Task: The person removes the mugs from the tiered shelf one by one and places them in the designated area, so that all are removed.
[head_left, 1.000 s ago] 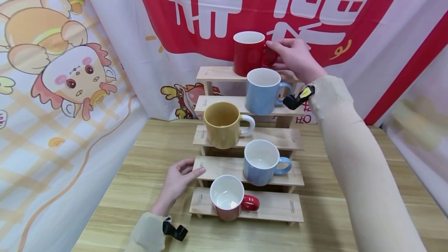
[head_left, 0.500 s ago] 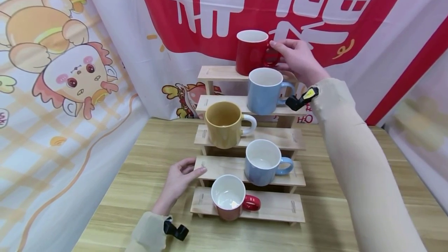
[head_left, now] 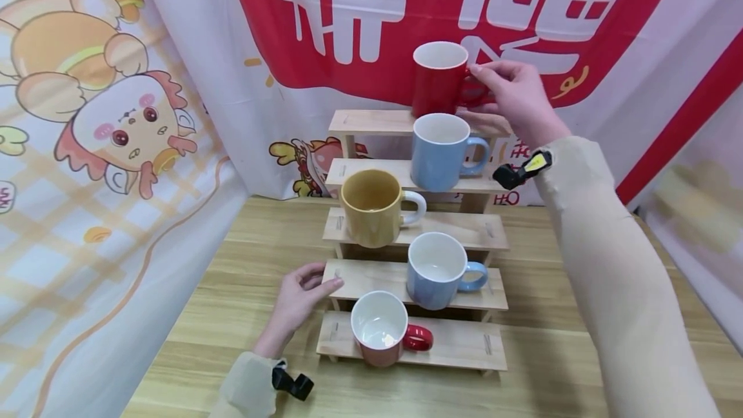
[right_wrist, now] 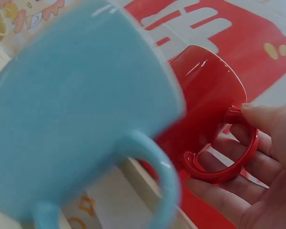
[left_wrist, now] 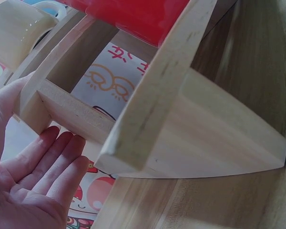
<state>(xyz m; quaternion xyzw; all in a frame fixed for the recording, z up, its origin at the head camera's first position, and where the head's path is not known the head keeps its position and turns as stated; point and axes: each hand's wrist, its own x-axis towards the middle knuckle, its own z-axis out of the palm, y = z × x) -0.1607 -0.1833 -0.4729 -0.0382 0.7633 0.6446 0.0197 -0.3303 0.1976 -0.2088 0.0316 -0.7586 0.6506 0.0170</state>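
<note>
In the head view my right hand [head_left: 519, 99] grips the handle of a red mug [head_left: 439, 86] with a white inside, upright at the top tier of a wooden stepped rack [head_left: 371, 122]. A light blue mug [head_left: 438, 153] hides part of its base, so I cannot tell whether it touches the board. The right wrist view shows the thumb on top of the red handle [right_wrist: 229, 174] and fingers around it. Low on the left, my left hand [head_left: 298, 298] holds the end of the rack's second-lowest board, thumb on top, fingers [left_wrist: 57, 152] underneath.
On lower tiers stand a yellow mug [head_left: 371, 215] with a white handle, a blue mug [head_left: 435, 276] and a pinkish mug [head_left: 380, 334] with a red handle. The rack stands on a wooden table [head_left: 278, 231]. Printed cloth [head_left: 191, 31] hangs behind and left.
My right hand has moved the red mug to the right and slightly up in the head view. The left hand keeps its hold on the rack.
</note>
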